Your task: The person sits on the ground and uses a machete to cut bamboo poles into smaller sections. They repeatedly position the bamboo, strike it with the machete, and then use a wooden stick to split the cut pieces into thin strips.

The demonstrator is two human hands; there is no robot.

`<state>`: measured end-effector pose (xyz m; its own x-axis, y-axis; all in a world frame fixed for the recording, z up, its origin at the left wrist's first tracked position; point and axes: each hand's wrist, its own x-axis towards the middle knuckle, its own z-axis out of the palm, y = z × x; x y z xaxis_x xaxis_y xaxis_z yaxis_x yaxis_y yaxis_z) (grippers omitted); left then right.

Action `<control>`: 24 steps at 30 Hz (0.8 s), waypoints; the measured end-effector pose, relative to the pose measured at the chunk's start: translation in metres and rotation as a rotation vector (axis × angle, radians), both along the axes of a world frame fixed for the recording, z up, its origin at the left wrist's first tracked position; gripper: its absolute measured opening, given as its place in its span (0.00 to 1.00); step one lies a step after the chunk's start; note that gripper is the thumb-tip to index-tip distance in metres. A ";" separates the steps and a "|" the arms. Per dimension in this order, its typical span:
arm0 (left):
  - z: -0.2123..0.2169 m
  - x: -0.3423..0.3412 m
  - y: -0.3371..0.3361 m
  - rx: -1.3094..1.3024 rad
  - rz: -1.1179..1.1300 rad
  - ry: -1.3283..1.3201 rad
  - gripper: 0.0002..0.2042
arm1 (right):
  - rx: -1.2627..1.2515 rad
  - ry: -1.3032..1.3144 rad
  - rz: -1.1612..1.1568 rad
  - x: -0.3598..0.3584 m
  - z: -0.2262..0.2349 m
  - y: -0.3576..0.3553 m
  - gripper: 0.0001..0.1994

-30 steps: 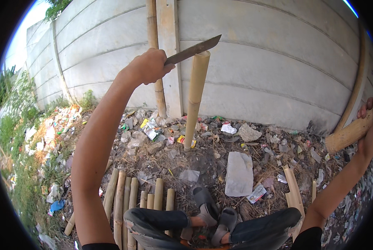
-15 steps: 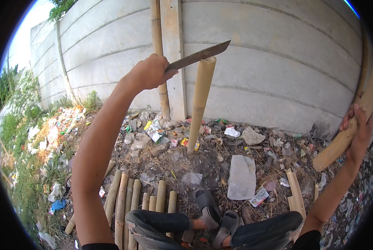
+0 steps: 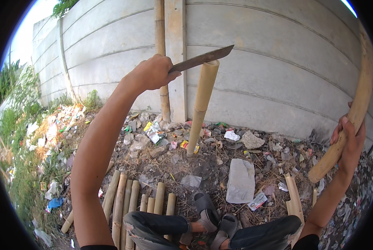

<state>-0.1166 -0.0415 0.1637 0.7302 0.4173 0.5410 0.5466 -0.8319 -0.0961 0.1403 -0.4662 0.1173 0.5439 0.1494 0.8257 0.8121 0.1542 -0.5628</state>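
Note:
My left hand [image 3: 154,73] is closed round the handle of a machete [image 3: 205,58]. Its long dark blade lies across the top end of a bamboo pole [image 3: 205,89], which stands upright and slightly tilted on the littered ground. At the right, my right hand [image 3: 350,135] grips a thick wooden stick [image 3: 359,93], held raised with its upper end pointing up and its lower end above the ground. The fingers wrap round its lower half. The machete's handle is mostly hidden inside my left fist.
Cut bamboo lengths [image 3: 119,204] lie side by side at the lower left. Split bamboo pieces [image 3: 293,196] are at the lower right, near a flat pale stone slab [image 3: 240,181]. Behind stands a grey concrete wall [image 3: 253,75] with a bamboo post [image 3: 160,50] against it. Litter and rubble cover the ground.
The wooden stick in my right hand has swung to a steeper angle, its lower end shifting slightly down and left. The machete stays on the bamboo's top; the whole view shifts slightly.

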 end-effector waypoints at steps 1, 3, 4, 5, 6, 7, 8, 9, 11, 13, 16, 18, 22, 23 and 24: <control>-0.001 -0.001 -0.001 0.033 -0.003 -0.003 0.28 | 0.002 0.002 -0.001 -0.001 -0.001 0.000 0.28; 0.001 -0.002 -0.009 -0.040 0.030 0.010 0.27 | 0.006 0.005 -0.003 -0.002 -0.003 0.000 0.28; 0.002 -0.003 -0.011 -0.076 0.046 0.016 0.27 | 0.006 0.000 -0.005 -0.002 -0.004 0.000 0.28; 0.002 -0.003 -0.011 -0.071 0.047 0.025 0.26 | 0.006 -0.005 -0.006 -0.002 -0.005 -0.001 0.28; 0.001 -0.004 -0.010 -0.068 0.049 0.033 0.25 | 0.005 -0.011 -0.006 -0.003 -0.005 0.000 0.28; 0.000 -0.005 -0.009 -0.065 0.051 0.040 0.25 | 0.014 -0.013 -0.002 -0.004 -0.006 0.000 0.27; -0.001 -0.006 -0.008 -0.051 0.043 0.040 0.24 | 0.022 -0.015 0.003 -0.005 -0.006 0.002 0.27; -0.001 -0.008 -0.007 -0.037 0.037 0.041 0.24 | 0.030 -0.015 0.010 -0.006 -0.006 0.003 0.27; -0.001 -0.012 -0.008 -0.014 0.030 0.044 0.23 | 0.037 -0.034 0.002 -0.009 -0.005 0.006 0.27; 0.001 -0.014 -0.015 0.005 0.021 0.050 0.22 | 0.034 -0.045 -0.009 -0.011 -0.005 0.008 0.27; 0.008 -0.010 -0.043 -0.180 0.093 0.082 0.18 | 0.025 -0.038 -0.003 -0.012 -0.007 0.011 0.27; 0.003 -0.010 -0.053 -0.091 0.051 0.087 0.17 | 0.030 -0.011 0.044 -0.010 -0.009 0.014 0.27; -0.020 -0.005 -0.080 -0.008 0.000 0.074 0.19 | 0.022 0.058 0.101 -0.024 -0.012 0.030 0.27; -0.026 -0.004 -0.095 -0.028 -0.005 0.064 0.18 | 0.026 0.066 0.118 -0.025 -0.014 0.033 0.27; -0.034 -0.006 -0.103 -0.021 -0.032 0.062 0.18 | 0.030 0.074 0.135 -0.026 -0.017 0.036 0.27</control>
